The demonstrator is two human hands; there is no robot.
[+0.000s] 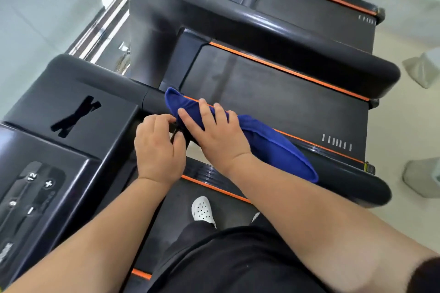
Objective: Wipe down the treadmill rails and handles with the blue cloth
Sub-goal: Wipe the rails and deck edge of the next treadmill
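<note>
Blue fabric cloth [273, 147] drapes the black treadmill handrail [352, 185]; our right hand [214, 135] presses it flat; left hand [157, 147] curled, hold undetermined.

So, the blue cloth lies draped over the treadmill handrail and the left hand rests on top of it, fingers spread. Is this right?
Not quite. The right hand rests on top of the blue cloth, fingers spread, not the left. The cloth is draped over the treadmill handrail, as you say. The left hand sits beside it with curled fingers. The head view shows this.
</note>
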